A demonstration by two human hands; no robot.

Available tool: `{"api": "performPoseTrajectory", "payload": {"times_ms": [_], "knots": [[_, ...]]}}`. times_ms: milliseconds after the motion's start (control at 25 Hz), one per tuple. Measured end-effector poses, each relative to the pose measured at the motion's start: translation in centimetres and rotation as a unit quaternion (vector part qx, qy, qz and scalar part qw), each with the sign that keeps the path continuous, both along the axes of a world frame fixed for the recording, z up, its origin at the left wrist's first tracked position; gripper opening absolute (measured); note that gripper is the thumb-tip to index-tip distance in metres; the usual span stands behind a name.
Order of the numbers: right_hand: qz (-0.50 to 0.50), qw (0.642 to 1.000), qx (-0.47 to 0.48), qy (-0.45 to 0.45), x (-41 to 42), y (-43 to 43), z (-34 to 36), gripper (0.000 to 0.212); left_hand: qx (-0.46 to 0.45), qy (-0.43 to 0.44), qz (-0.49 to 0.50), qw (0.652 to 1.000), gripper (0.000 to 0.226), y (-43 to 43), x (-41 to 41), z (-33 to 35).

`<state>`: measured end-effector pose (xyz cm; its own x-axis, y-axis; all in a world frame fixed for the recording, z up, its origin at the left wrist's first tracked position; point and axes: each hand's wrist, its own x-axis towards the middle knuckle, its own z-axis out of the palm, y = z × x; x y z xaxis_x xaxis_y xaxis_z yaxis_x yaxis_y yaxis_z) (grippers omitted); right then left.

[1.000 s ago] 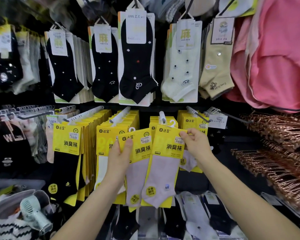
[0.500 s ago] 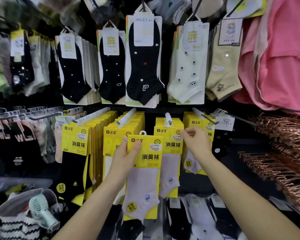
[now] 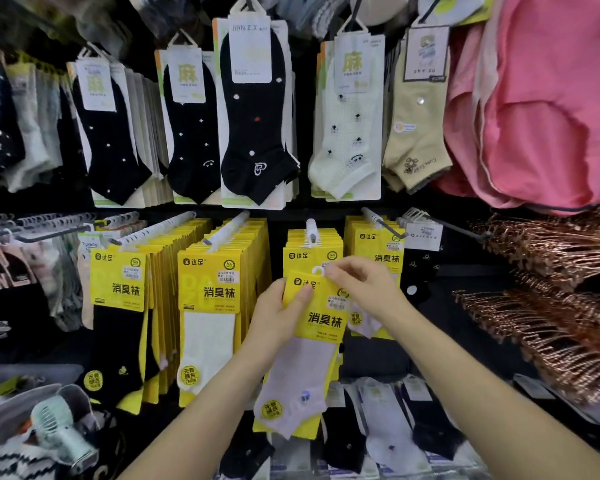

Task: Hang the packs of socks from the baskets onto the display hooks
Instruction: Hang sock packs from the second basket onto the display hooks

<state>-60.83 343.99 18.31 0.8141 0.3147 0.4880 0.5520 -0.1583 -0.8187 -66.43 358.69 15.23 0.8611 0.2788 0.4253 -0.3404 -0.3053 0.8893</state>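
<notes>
I hold one yellow pack of pale lilac socks [image 3: 321,320] in front of the lower row of the display. My left hand [image 3: 278,315] grips its left edge, thumb on the yellow card. My right hand [image 3: 361,289] pinches the card's top right corner beside its white hanger loop. The pack hangs just below the white display hook [image 3: 310,228], which carries a stack of the same yellow packs [image 3: 312,252]. The loop is off the hook.
More yellow packs fill the hooks to the left [image 3: 208,278] and right [image 3: 378,244]. Black and white socks hang on the row above [image 3: 253,133]. Copper hangers [image 3: 551,306] jut out at right, pink cloth [image 3: 551,98] above them. A small fan [image 3: 63,427] lies at lower left.
My right hand let go of the pack it hung on the middle hook and moved down left to the remaining pack. My left hand carried that pack right, under the same hook.
</notes>
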Motion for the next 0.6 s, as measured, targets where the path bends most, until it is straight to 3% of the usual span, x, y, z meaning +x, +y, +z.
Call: {"api": "performPoseTrajectory", "payload": {"times_ms": [200,280,440,600], "knots": [[-0.074,0.997,-0.026,-0.001,1.5,0.6,2.3,0.016,-0.029,0.022,-0.011,0.999,0.017,-0.4,1.0,0.5],[-0.095,0.995,-0.032,-0.002,2.2,1.2,3.2,0.015,-0.041,0.021,0.015,0.999,0.021,-0.5,1.8,1.0],[-0.118,0.99,-0.06,-0.04,3.0,2.7,4.5,0.016,-0.066,-0.005,0.085,0.994,0.007,0.1,3.1,1.2],[-0.154,0.98,-0.11,-0.063,4.0,3.4,4.2,0.02,-0.09,0.01,0.135,0.987,0.022,0.9,3.6,0.3]]}}
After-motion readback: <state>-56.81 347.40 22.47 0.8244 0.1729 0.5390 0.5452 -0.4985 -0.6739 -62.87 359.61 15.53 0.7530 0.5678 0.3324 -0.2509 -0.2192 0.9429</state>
